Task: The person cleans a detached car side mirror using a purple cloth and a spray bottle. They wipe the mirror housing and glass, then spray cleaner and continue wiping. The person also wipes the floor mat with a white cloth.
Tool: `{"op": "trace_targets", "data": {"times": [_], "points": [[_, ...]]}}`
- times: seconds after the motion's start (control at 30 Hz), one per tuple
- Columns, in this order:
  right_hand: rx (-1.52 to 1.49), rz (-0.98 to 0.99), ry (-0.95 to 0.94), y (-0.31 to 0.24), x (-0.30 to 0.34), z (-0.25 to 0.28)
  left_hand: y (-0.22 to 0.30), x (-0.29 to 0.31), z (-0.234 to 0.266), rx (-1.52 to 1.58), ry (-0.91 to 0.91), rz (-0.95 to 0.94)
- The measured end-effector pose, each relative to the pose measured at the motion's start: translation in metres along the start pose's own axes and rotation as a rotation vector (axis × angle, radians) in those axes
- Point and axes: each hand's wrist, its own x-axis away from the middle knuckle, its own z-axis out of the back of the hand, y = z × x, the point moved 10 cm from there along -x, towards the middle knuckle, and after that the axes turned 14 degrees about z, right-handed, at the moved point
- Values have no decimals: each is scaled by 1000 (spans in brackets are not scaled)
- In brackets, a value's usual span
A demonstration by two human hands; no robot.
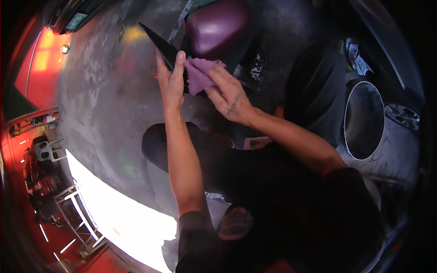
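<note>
My left hand (172,86) grips a thin, dark, pointed panel (158,42), with its thumb lying along the near end. The panel stands tilted, its tip pointing up and to the left. In my right hand (231,99) is a bunched purple cloth (199,76), pinched under the fingers beside the panel's near end. Whether the cloth presses on the panel cannot be made out. Just beyond both hands is a glossy, rounded, maroon painted part (218,27) with dark edges.
At the right stands a large round bucket-like container (365,119), with a wheel (402,116) behind it and a crumpled pale cloth (358,58) above. A dark car (58,17) is at far left. A white plastic chair (49,150) and a metal frame (79,213) stand along the left.
</note>
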Motion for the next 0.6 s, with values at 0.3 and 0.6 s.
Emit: {"op": "trace_targets", "data": {"times": [0.3,0.6], "points": [[-300,-222,-105,63,55,-68,-6,-29,10,223,37,101],[-272,-334,283,50,39,0,2,-35,12,290,-62,204]]}}
